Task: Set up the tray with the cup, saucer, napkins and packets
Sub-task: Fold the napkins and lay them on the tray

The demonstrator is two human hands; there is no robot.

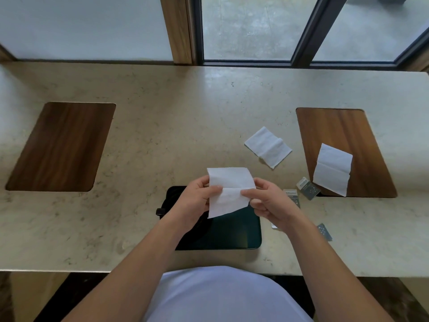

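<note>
A white napkin [228, 191] hangs above the black tray [239, 235], creased across its middle. My left hand [197, 201] pinches its left edge and my right hand [269, 203] pinches its right edge. The tray lies on the marble counter near the front edge, partly hidden by my hands. A second napkin [267, 147] lies on the counter to the right. A third napkin [332, 169] lies on the right wooden inlay [362, 145]. Small grey packets [310, 188] lie right of the tray, one [325, 232] beside my right forearm. No cup or saucer is in view.
A second wooden inlay [62, 145] is set in the counter [162, 126] at the left. Glass panes and a wooden post [176, 29] stand behind the counter's far edge. A small dark tab [160, 211] sticks out at the tray's left side.
</note>
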